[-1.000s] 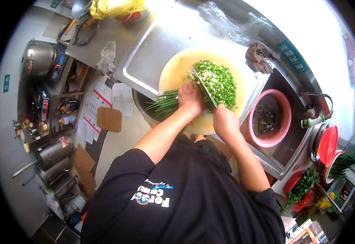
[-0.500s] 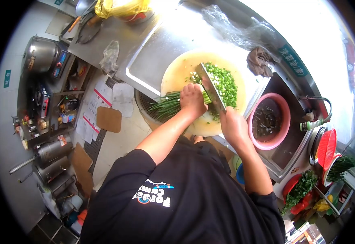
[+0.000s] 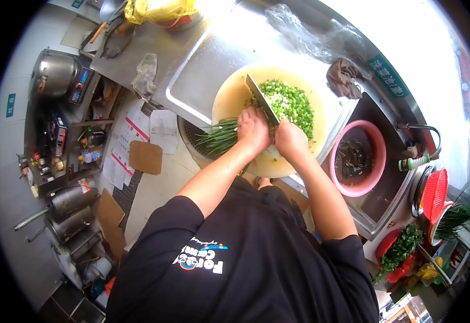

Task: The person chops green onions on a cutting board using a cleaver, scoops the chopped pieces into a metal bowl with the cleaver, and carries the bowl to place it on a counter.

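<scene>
On a round yellowish cutting board (image 3: 229,97) lies a pile of chopped green onions (image 3: 291,105). My left hand (image 3: 253,129) presses with bent fingers on a bunch of long green onions (image 3: 220,139), whose leaves stick out to the left over the board's edge. My right hand (image 3: 291,140) is wrapped round the handle of a cleaver (image 3: 262,100). The blade stands between my left fingers and the chopped pile, close to the fingertips. My right hand hides the handle.
A pink basin (image 3: 379,161) with dark contents sits in the sink at the right, near a faucet (image 3: 431,129). A brown cloth (image 3: 342,78) and clear plastic (image 3: 305,40) lie behind. Red baskets (image 3: 434,194) and greens (image 3: 401,250) are at the lower right.
The cleaver and my right hand have moved left, bringing the blade close against my left fingers. My left hand stays on the bunch, nearly in place.
</scene>
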`<state>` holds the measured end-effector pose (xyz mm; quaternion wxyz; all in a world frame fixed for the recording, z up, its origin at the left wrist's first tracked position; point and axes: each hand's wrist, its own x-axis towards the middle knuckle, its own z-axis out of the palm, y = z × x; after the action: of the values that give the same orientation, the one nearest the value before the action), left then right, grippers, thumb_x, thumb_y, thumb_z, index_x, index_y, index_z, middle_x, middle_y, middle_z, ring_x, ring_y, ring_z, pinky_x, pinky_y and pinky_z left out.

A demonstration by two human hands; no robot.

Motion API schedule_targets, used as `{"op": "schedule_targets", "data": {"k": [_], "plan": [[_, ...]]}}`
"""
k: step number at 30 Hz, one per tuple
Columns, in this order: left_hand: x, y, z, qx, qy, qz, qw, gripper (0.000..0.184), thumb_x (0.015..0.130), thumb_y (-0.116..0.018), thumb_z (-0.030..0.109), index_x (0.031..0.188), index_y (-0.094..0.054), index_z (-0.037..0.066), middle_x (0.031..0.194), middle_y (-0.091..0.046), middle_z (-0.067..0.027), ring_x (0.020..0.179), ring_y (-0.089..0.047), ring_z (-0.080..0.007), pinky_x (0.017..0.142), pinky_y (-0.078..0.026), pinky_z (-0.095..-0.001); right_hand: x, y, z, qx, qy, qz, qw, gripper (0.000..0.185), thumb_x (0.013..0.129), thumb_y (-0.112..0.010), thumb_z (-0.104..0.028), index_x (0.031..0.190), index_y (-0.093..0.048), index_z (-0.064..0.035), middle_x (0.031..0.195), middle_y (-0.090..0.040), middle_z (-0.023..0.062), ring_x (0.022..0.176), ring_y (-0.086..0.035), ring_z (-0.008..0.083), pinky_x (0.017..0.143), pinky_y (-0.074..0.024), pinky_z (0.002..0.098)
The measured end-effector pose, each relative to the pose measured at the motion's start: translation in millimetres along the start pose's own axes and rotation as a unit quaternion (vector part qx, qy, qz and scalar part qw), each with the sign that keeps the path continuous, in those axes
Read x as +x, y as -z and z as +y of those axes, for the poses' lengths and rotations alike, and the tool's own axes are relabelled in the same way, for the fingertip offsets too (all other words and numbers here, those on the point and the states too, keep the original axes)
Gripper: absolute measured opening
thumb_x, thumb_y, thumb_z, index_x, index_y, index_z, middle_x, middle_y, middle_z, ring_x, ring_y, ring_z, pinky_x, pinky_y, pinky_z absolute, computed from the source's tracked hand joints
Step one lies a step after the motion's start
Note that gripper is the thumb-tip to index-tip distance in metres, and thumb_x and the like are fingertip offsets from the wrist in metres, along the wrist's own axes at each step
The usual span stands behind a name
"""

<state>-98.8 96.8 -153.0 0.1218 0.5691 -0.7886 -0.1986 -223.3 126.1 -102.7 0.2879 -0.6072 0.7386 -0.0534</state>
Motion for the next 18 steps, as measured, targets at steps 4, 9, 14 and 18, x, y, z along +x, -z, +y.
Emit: {"op": "schedule_targets", "data": {"k": [4, 9, 14, 18], "plan": [[6, 12, 1, 0.008, -0.006, -0.024, 1.0, 0.058, 0.063, -0.078, 0.024, 0.106, -0.053, -0.005, 0.112, -0.053, -0.025, 0.106, -0.05, -0.0403, 0.095, -0.041, -0.0481, -6, 13, 17, 0.054, 0.029, 0.022, 0.998, 0.023, 0.093, -0.055, -0.021, 0.089, -0.058, 0.0016, 0.082, -0.066, 0.0249, 0.079, -0.064, 0.0445, 0.074, -0.0494, 0.0532], [18, 29, 13, 0.001, 0.011, -0.101, 0.995, 0.06, 0.061, -0.082, 0.027, 0.107, -0.056, 0.0, 0.112, -0.055, -0.0183, 0.112, -0.05, -0.0344, 0.097, -0.041, -0.0424, -36, 37, 13, 0.042, 0.011, 0.068, 0.997, 0.025, 0.094, -0.055, -0.022, 0.086, -0.056, 0.0016, 0.078, -0.065, 0.0259, 0.077, -0.064, 0.0459, 0.072, -0.0489, 0.0542], [16, 24, 13, 0.044, 0.016, -0.07, 0.996, 0.057, 0.063, -0.082, 0.026, 0.107, -0.055, 0.002, 0.109, -0.055, -0.0156, 0.112, -0.051, -0.0323, 0.099, -0.039, -0.0415, -67, 49, 1, 0.048, 0.0, 0.073, 0.996, 0.025, 0.096, -0.055, -0.022, 0.088, -0.055, 0.0017, 0.075, -0.064, 0.0269, 0.073, -0.063, 0.047, 0.068, -0.0493, 0.0544], [16, 20, 13, 0.044, 0.036, -0.093, 0.994, 0.062, 0.065, -0.081, 0.027, 0.112, -0.053, -0.001, 0.112, -0.054, -0.0164, 0.114, -0.05, -0.0325, 0.101, -0.038, -0.0429, -67, 33, 0, 0.053, -0.002, 0.066, 0.996, 0.023, 0.096, -0.054, -0.02, 0.087, -0.054, 0.001, 0.075, -0.065, 0.0263, 0.072, -0.064, 0.0463, 0.068, -0.0494, 0.0552]]}}
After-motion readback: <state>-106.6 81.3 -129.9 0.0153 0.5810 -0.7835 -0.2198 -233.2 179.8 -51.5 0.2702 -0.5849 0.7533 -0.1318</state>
